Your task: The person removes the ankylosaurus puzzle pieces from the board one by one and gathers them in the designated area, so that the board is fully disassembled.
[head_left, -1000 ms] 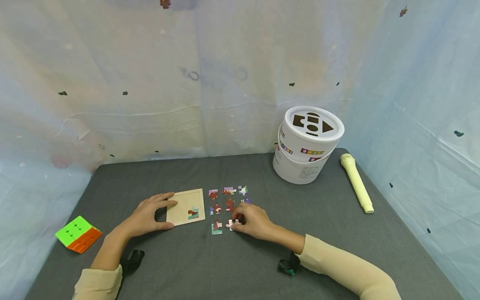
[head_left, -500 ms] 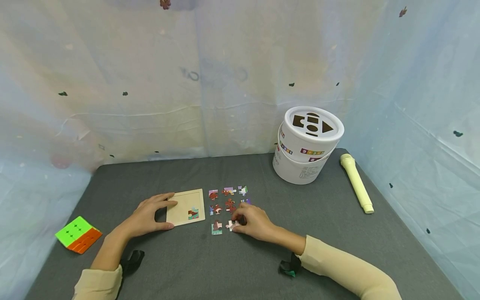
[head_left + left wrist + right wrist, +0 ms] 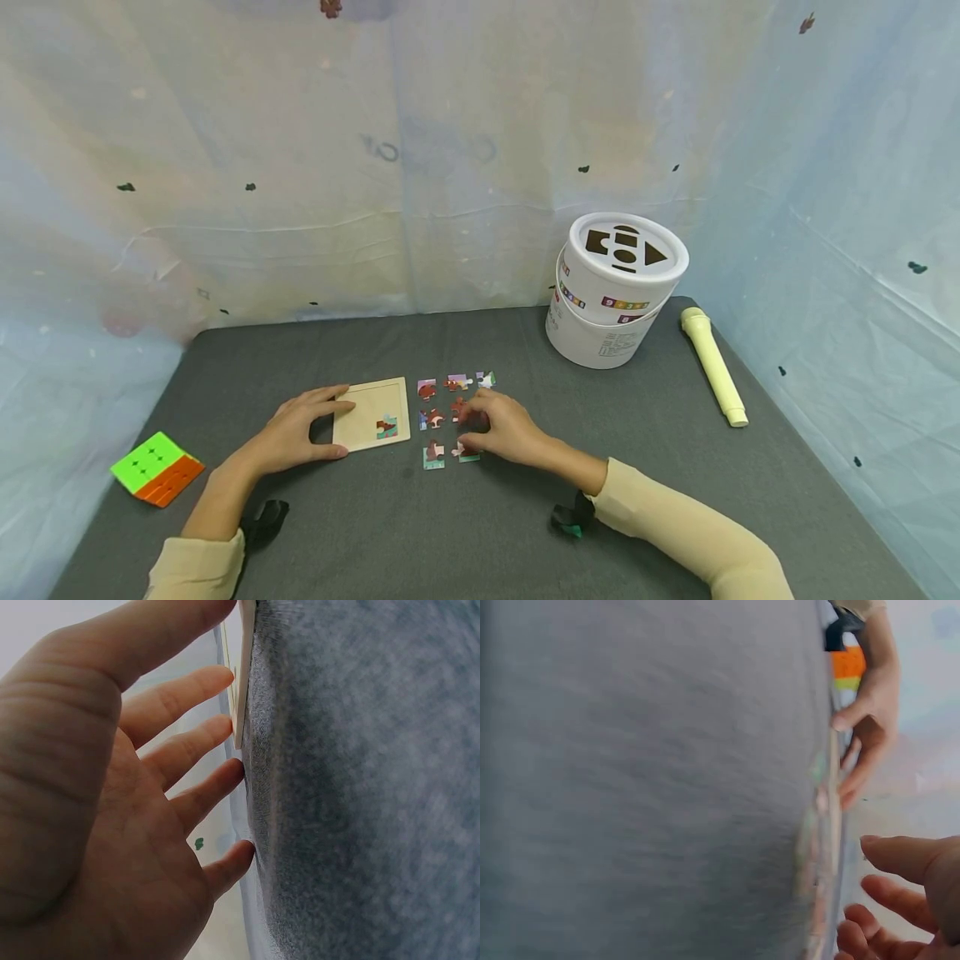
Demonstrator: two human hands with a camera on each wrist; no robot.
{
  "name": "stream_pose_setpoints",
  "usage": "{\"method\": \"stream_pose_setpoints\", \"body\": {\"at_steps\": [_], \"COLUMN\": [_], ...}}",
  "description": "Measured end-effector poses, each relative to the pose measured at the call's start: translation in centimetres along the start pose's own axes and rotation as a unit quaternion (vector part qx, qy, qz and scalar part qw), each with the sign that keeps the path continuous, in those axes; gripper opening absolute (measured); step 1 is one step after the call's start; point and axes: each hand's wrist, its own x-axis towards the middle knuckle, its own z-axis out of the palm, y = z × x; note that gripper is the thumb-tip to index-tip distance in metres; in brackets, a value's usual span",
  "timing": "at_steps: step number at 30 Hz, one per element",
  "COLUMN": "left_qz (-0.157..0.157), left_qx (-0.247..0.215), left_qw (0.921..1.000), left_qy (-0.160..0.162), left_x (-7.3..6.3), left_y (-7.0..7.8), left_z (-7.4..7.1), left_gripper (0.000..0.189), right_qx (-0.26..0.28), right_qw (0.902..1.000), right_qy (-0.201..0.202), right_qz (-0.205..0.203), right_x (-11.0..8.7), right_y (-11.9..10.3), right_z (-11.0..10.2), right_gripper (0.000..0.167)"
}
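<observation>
In the head view my left hand (image 3: 300,425) spans the left end of a shallow wooden puzzle tray (image 3: 360,421), thumb at its near corner and fingers on its far side. One jigsaw piece (image 3: 387,427) lies in the tray's near right corner. The left wrist view shows fingertips right at the edge of the tray (image 3: 242,682). My right hand (image 3: 506,429) is over the loose pieces, thumb and fingers apart with nothing between them. Beneath its thumb lies a jigsaw piece (image 3: 467,454); a brown piece (image 3: 457,407) is by the index finger. The hand hides part of the right column.
More loose pieces lie right of the tray, including a red and purple piece (image 3: 427,389) and a pink and teal one (image 3: 433,455). A puzzle cube (image 3: 157,468) sits far left. At the back right stand a white bucket (image 3: 618,308) and a pale yellow toy microphone (image 3: 714,367).
My right hand has let go of the near middle piece, leaving it on the table, and has moved slightly away from me with its fingers spread. The left hand and tray have not moved.
</observation>
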Motion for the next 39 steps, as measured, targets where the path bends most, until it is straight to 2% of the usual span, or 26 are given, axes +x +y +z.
{"method": "stream_pose_setpoints", "body": {"at_steps": [6, 8, 12, 19, 25, 31, 39], "left_qz": [0.001, 0.001, 0.001, -0.005, -0.002, -0.001, -0.001], "left_qx": [-0.003, -0.005, -0.007, -0.009, -0.007, -0.009, -0.008], "left_qw": [1.0, 1.0, 1.0, 0.9999, 1.0, 1.0, 1.0], "left_qy": [0.002, 0.003, 0.003, 0.0, 0.0, 0.001, 0.002], "left_x": [0.0, 0.0, 0.0, 0.1, 0.0, -0.1, 0.0], "left_y": [0.0, 0.0, 0.1, 0.4, 0.2, 0.1, 0.0], "left_z": [0.0, 0.0, 0.0, -0.1, -0.1, 0.0, 0.0], "left_gripper": [0.077, 0.076, 0.076, 0.075, 0.075, 0.074, 0.075], "right_qx": [0.118, 0.133, 0.112, 0.033, 0.027, 0.039, 0.028], "right_qw": [0.9922, 0.9895, 0.9896, 0.9885, 0.9815, 0.9802, 0.9824], "right_qy": [-0.035, -0.05, -0.086, -0.138, -0.183, -0.189, -0.181], "right_qz": [-0.02, -0.024, -0.03, -0.052, -0.05, -0.045, -0.035], "right_x": [2.6, 3.5, 5.2, 7.6, 8.8, 9.3, 9.4], "right_y": [-0.5, -0.9, -1.6, -3.2, -3.7, -4.1, -4.5], "right_z": [0.1, 0.5, 1.6, 2.9, 4.1, 4.8, 5.0], "right_gripper": [0.037, 0.041, 0.045, 0.051, 0.058, 0.054, 0.049]}}
